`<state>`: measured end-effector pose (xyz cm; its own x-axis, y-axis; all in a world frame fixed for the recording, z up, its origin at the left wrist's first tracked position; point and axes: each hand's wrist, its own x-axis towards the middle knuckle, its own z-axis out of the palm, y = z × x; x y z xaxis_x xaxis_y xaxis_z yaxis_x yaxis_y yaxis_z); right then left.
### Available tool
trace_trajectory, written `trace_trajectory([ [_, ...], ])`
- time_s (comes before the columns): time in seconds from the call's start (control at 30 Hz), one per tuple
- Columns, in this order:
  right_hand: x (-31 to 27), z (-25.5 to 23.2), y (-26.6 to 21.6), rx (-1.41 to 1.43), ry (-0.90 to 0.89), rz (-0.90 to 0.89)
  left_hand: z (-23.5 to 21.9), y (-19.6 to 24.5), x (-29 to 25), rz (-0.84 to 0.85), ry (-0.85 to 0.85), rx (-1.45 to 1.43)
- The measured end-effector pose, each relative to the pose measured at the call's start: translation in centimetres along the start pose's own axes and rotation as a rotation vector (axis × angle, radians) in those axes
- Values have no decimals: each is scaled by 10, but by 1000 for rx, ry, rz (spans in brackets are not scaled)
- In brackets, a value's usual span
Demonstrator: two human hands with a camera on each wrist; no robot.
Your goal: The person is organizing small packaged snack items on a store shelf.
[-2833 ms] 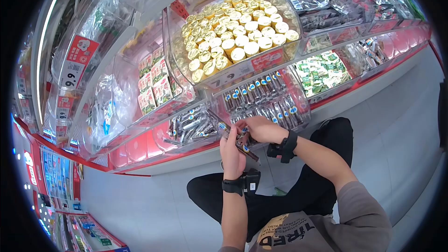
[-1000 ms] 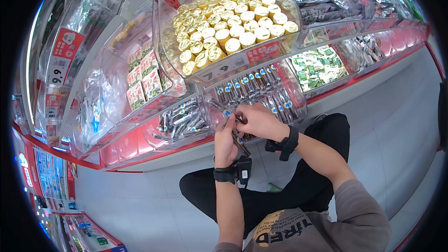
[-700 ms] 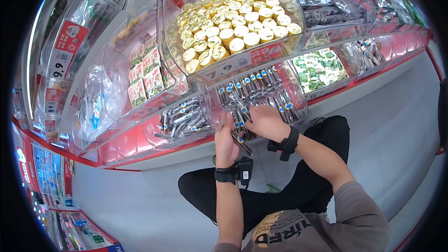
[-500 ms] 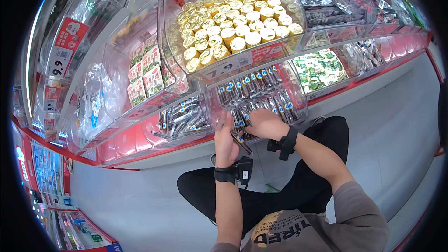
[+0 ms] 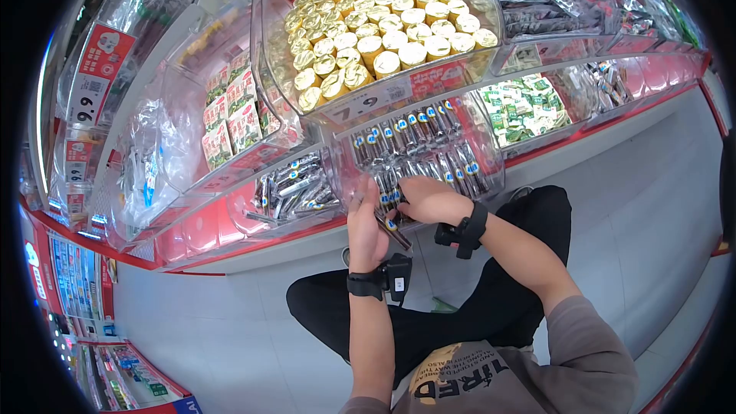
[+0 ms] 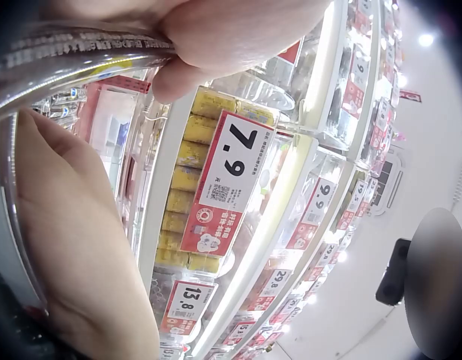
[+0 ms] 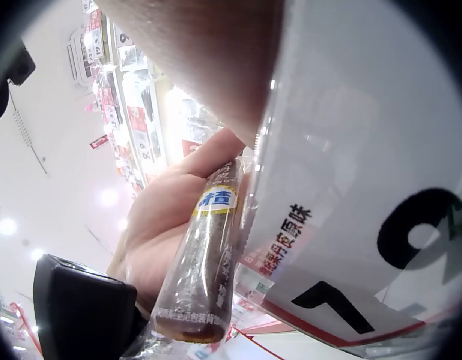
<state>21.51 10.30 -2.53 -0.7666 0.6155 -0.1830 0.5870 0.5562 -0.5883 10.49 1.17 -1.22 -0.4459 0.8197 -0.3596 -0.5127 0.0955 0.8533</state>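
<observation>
Head view shows the shelf of clear bins, its front edge lined in red. At the middle sits the clear bin of dark snack sticks, under the tub of gold-foil cups. A person's right hand reaches into that bin's front edge; whether its grip holds anything, I cannot tell. Their left hand grips a brown wrapped stick just below the bin's front edge.
</observation>
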Motion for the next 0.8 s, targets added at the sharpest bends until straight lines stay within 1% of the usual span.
trace_trajectory([
  [0.07, 2, 4, 3, -11, 13, -25, -1, -1, 1, -3, 0, 5],
  [0.17, 1, -3, -1, -7, -74, 17, 0, 0, 1, -5, 1, 18],
  [0.37, 6, 4, 8, -17, -95, -88, 1, 1, -1, -3, -6, 51],
  [0.47, 7, 5, 9, -19, -113, -73, 0, 0, 0, 13, -8, 63],
  [0.67, 7, 5, 9, -49, -116, -65, -2, -2, 1, 40, -24, 73],
  [0.77, 1, -1, 1, -34, -14, 11, -1, -1, 1, 38, -21, 81],
  [0.8, 0, -2, -1, -34, -22, 18, 0, 0, 1, 36, -17, 82],
])
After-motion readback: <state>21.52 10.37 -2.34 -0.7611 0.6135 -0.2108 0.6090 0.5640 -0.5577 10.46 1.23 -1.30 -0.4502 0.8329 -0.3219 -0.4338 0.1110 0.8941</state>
